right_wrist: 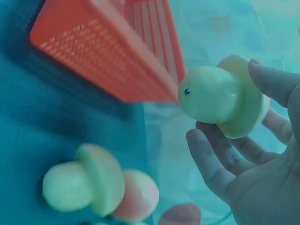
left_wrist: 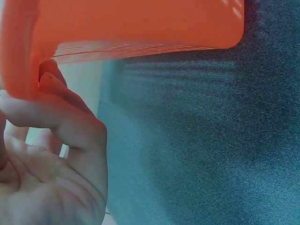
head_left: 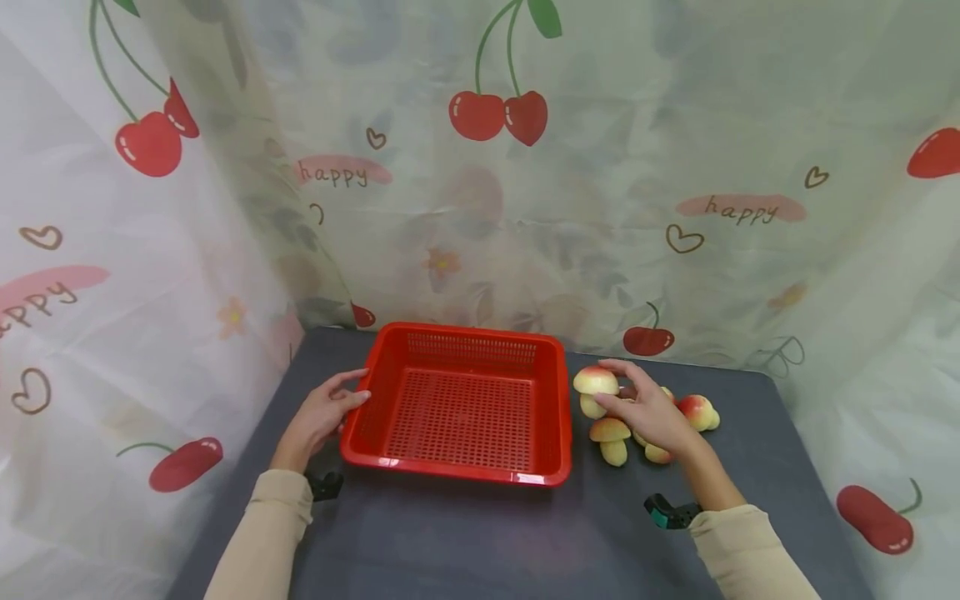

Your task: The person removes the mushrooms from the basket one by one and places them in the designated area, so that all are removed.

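Observation:
A red plastic basket point(head_left: 465, 417) with a slotted floor stands on the dark table. At its left rim is my left hand point(head_left: 322, 417); the left wrist view shows the fingers point(left_wrist: 70, 112) curled beneath the rim point(left_wrist: 18, 56). My right hand point(head_left: 656, 415) pinches a toy mushroom point(head_left: 596, 382) with a red-and-yellow cap between thumb and fingers, raised just off the basket's right side. In the right wrist view the mushroom's pale stem point(right_wrist: 208, 93) points toward the basket. Below it a second toy mushroom point(head_left: 611, 435) with an orange-brown cap lies on the table.
More toy pieces lie partly hidden under and beyond the right hand, among them a red-and-yellow one point(head_left: 697, 411) farther right. Printed curtains point(head_left: 495, 233) hang behind and at both sides of the dark tabletop point(head_left: 465, 542).

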Demonstrator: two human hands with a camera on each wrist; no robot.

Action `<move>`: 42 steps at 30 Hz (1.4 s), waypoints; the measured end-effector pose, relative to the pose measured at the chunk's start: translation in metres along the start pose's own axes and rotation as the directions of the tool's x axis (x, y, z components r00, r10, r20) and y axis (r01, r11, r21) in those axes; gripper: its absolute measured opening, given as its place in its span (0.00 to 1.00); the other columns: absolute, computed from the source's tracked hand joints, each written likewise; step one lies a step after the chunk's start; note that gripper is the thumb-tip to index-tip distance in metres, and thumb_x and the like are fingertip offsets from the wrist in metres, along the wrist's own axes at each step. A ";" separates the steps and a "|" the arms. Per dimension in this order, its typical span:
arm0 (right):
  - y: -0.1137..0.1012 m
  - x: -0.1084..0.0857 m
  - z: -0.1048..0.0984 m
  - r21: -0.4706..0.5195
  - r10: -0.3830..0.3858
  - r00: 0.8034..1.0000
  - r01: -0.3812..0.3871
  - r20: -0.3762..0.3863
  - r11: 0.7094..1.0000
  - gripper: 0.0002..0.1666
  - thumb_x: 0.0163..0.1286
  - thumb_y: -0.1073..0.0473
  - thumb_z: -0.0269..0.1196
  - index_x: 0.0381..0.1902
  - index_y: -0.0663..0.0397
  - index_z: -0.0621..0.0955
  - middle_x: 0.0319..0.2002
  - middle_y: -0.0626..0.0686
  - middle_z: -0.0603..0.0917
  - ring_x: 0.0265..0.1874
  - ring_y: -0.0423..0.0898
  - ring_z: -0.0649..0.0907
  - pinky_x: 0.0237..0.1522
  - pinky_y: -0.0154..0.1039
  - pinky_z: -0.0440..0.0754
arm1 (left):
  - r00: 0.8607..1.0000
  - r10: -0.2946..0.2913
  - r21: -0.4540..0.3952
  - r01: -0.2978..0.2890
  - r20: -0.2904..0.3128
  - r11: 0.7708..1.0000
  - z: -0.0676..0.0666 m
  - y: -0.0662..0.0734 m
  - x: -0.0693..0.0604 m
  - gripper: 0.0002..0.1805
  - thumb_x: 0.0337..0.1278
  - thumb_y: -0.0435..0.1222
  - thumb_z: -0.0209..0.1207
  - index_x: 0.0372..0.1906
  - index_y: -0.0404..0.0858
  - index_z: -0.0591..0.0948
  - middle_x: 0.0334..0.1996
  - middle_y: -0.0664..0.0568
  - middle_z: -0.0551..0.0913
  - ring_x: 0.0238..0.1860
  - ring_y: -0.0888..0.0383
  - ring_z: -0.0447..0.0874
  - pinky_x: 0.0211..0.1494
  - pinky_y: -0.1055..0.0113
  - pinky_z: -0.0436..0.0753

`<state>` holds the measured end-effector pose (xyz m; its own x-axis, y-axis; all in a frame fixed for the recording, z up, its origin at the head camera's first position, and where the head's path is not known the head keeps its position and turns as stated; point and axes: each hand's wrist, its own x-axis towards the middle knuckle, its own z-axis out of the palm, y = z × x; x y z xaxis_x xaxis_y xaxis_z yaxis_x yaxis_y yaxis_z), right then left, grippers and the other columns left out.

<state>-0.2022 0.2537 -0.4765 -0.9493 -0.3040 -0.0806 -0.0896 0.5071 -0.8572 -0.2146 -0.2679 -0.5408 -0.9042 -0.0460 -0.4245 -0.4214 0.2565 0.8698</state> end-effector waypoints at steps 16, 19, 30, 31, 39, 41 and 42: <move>0.039 -0.036 -0.037 -0.130 0.111 0.987 -0.125 -0.114 0.983 0.41 0.76 0.41 0.59 0.78 0.52 0.60 0.70 0.63 0.71 0.55 0.52 0.83 0.48 0.37 0.81 | 1.000 -0.006 0.006 0.006 0.008 1.000 -0.002 0.003 -0.005 0.34 0.68 0.48 0.63 0.76 0.55 0.67 0.45 0.43 0.84 0.27 0.55 0.82 0.35 0.61 0.87; 0.046 -0.041 -0.040 -0.146 0.140 0.980 -0.160 -0.139 0.976 0.44 0.76 0.38 0.58 0.79 0.51 0.59 0.73 0.64 0.66 0.59 0.61 0.81 0.49 0.42 0.81 | 1.000 -0.009 0.007 0.009 -0.002 1.000 -0.002 0.003 -0.006 0.33 0.68 0.48 0.63 0.75 0.55 0.67 0.45 0.43 0.83 0.27 0.54 0.83 0.35 0.61 0.88; 0.071 -0.059 -0.051 -0.118 0.157 0.965 -0.185 -0.212 0.976 0.44 0.76 0.42 0.59 0.77 0.61 0.59 0.71 0.71 0.66 0.60 0.68 0.80 0.43 0.31 0.85 | 1.000 0.002 0.018 -0.001 -0.002 1.000 -0.002 0.001 -0.004 0.34 0.68 0.49 0.63 0.76 0.56 0.67 0.46 0.43 0.83 0.29 0.54 0.84 0.36 0.61 0.88; 0.074 -0.061 -0.052 -0.122 0.164 0.962 -0.194 -0.219 0.973 0.44 0.76 0.41 0.59 0.77 0.62 0.59 0.71 0.71 0.66 0.59 0.68 0.80 0.42 0.30 0.84 | 1.000 0.001 0.016 -0.001 -0.004 1.000 -0.002 0.001 -0.003 0.34 0.67 0.49 0.63 0.75 0.56 0.67 0.46 0.43 0.83 0.29 0.54 0.84 0.36 0.61 0.88; 0.097 -0.075 -0.063 -0.115 0.226 0.930 -0.268 -0.290 0.956 0.47 0.74 0.39 0.61 0.76 0.63 0.60 0.68 0.71 0.67 0.42 0.24 0.79 0.38 0.26 0.81 | 1.000 0.003 0.012 -0.003 0.001 1.000 -0.001 0.003 -0.003 0.34 0.67 0.49 0.63 0.76 0.56 0.67 0.45 0.43 0.83 0.27 0.54 0.82 0.35 0.62 0.87; 0.101 -0.078 -0.063 -0.099 0.234 0.922 -0.276 -0.309 0.956 0.47 0.74 0.40 0.61 0.75 0.65 0.60 0.67 0.72 0.67 0.37 0.16 0.74 0.37 0.26 0.81 | 1.000 0.000 0.013 0.000 0.000 1.000 -0.001 0.002 -0.003 0.34 0.68 0.48 0.63 0.76 0.55 0.67 0.45 0.43 0.83 0.28 0.54 0.83 0.35 0.62 0.87; 0.104 -0.080 -0.063 -0.095 0.240 0.918 -0.282 -0.315 0.955 0.47 0.74 0.40 0.61 0.75 0.65 0.60 0.67 0.72 0.67 0.36 0.15 0.73 0.36 0.26 0.81 | 1.000 0.000 0.014 0.000 0.001 1.000 -0.001 0.002 -0.004 0.34 0.68 0.48 0.63 0.76 0.55 0.66 0.45 0.43 0.83 0.28 0.54 0.83 0.35 0.62 0.87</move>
<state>-0.1547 0.3814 -0.5269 -0.9882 0.0966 -0.1190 0.1532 0.6461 -0.7477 -0.2124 -0.2679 -0.5372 -0.9042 -0.0453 -0.4247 -0.4204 0.2702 0.8662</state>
